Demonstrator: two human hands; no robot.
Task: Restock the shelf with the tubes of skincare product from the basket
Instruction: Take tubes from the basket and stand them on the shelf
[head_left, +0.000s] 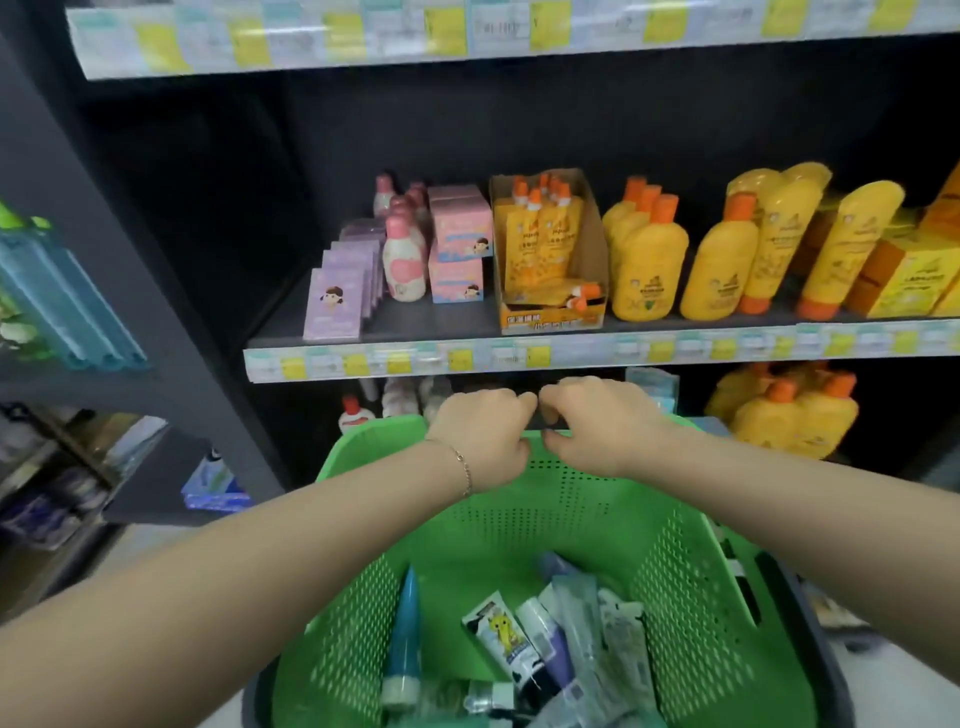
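A green perforated basket (691, 582) fills the lower middle of the head view. Several skincare tubes lie in its bottom: a blue tube (405, 639) with a white cap at the left, a white tube (501, 636) with a yellow cartoon figure, and a heap of pale and purple tubes (587, 639) at the right. My left hand (485, 436) and my right hand (597, 426) sit side by side at the basket's far rim, fingers curled over its edge. The middle shelf (441, 319) stands just above and beyond my hands.
The shelf holds purple boxes (335, 301), pink bottles (402, 265), pink boxes (457, 244), a carton of yellow pouches (545, 249) and yellow bottles (644, 260). A dark gap lies at the shelf's left end. More bottles stand on the lower shelf. A side rack stands at the left.
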